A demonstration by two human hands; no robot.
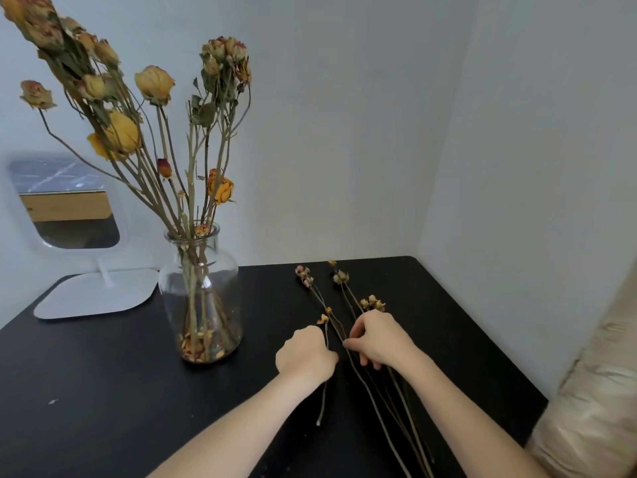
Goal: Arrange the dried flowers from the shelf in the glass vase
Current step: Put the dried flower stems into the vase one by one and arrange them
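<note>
A clear glass vase (200, 298) stands on the black table (103, 391), left of centre, holding several tall dried yellow and orange roses (120, 132); loose petals lie at its bottom. To its right, several thin dried flower stems (339, 281) with small buds lie on the table. My left hand (305, 351) grips one short stem, whose cut end sticks out below the wrist. My right hand (379, 338) pinches another stem of the bunch between thumb and fingers.
A white stand mirror (69, 205) with a flat white base (96, 294) sits at the back left. White walls close the corner behind and to the right. A beige padded cushion (593, 408) borders the table's right edge.
</note>
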